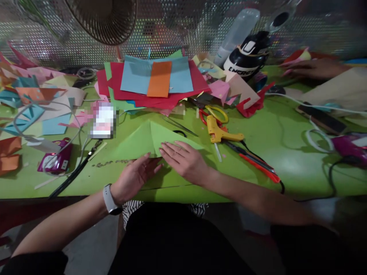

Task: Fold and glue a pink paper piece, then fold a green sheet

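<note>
A light green sheet of paper (137, 142) with a crease up its middle and a peak at the far end lies on the green table in front of me. My right hand (185, 160) rests on its right half, fingers stretched out and close together. At the near edge of the sheet is my left hand (136, 177), palm turned inward, thumb tip by the paper and fingers loosely bent and apart. It wears a watch with a pale strap (110, 199). Part of the sheet is hidden under my right hand.
A yellow glue gun (219, 130), scissors (219, 114) and a red-orange cutter (259, 168) lie to the right. Behind are stacked coloured papers (132, 78). A phone (103, 121), cables and folded scraps crowd the left. Another person's hand (315, 70) is at far right.
</note>
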`<state>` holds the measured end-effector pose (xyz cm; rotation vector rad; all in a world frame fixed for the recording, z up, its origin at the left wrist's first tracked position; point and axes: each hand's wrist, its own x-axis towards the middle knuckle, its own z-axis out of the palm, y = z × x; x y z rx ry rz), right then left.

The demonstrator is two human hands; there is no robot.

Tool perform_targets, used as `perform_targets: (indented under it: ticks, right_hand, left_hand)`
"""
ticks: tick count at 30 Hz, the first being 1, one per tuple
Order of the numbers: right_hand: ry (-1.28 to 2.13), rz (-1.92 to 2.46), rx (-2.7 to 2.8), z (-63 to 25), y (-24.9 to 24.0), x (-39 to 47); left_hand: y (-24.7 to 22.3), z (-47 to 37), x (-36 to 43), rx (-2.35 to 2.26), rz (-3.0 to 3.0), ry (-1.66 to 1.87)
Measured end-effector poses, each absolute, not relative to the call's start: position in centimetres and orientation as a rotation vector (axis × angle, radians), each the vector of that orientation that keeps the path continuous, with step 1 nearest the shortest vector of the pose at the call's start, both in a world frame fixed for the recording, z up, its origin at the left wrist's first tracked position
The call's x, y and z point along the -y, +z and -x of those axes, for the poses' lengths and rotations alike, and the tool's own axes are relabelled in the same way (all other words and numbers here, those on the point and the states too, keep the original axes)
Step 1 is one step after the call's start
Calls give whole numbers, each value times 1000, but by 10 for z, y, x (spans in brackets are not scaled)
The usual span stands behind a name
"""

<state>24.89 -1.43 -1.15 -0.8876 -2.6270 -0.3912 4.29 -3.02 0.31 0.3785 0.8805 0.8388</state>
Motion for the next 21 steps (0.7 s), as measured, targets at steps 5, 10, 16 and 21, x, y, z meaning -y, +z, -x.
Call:
perform_targets:
  ticks: [5,10,16,21]
  right_hand:
    - [-286,923,2696,-262,-27,18]
    - [-352,945,2723,-264,-26,24]
    - [-303,973,2593,-266,-28,22]
    - [-244,952,2525,-271,-29,16]
  left_hand:
    - [18,-21,55,-910,-1200,450]
    - [6,-12,33,-1130,-2308,503]
    - [-13,-8,10,-976,-2680,493]
    - [-5,-6,15,-904,-2983,394]
